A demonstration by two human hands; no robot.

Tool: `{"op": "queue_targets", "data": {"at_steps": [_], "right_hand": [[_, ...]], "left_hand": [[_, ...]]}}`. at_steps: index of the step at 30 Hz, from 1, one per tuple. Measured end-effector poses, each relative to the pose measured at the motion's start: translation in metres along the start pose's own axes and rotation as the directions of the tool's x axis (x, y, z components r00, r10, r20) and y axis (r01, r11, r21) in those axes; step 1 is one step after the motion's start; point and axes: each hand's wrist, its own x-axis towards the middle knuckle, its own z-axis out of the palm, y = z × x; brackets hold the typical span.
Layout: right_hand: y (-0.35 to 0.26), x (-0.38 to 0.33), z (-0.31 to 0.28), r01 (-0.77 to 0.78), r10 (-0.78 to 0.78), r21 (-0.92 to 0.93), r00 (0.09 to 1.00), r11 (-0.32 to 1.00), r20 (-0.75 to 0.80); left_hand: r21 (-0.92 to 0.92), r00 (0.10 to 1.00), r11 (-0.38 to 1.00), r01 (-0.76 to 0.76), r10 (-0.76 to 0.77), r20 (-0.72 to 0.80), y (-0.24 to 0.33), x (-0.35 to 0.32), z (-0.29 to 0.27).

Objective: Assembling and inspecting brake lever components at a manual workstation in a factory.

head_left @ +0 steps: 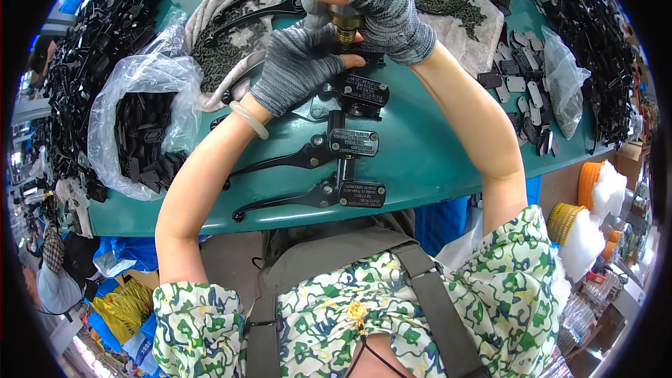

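My right hand [392, 14], in a grey fingerless glove, is wrapped round an upright powered screwdriver [346, 22] with a brass-coloured lower end. Beside and below its tip, my left hand [299, 68], gloved alike, is closed on a black brake lever assembly [371, 57]; its fingers are partly hidden. Nearer to me, more such assemblies lie in a column, each with a rectangular reservoir cap: one next to my left thumb [364, 89], another in the middle [354, 142] and one by the table's near edge [362, 194]. Their levers point left.
Pale cloths [458, 17] hold piles of small dark screws [227, 49]. A clear plastic bag [115, 98] of black parts stands at left. Loose reservoir caps [516, 84] and a crumpled clear bag [565, 84] lie at right. Black parts heap along both sides of the green table [434, 161].
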Motion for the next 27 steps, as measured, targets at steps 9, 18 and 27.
{"op": "queue_targets", "data": {"at_steps": [9,18,27], "right_hand": [[0.048,0.006,-0.022,0.137,-0.110,-0.133,0.976,0.982,0.190],[0.071,0.017,-0.038,0.557,-0.372,-0.269,0.773,0.786,0.515],[0.073,0.016,-0.036,0.463,-0.258,-0.424,0.852,0.778,0.456]], "left_hand": [[-0.003,0.999,1.000,0.019,-0.019,0.042,-0.006,-0.003,-0.001],[0.033,0.996,0.997,0.063,-0.065,0.067,-0.004,-0.002,0.001],[-0.067,0.983,0.982,0.174,-0.169,0.076,0.003,0.000,0.001]]}}
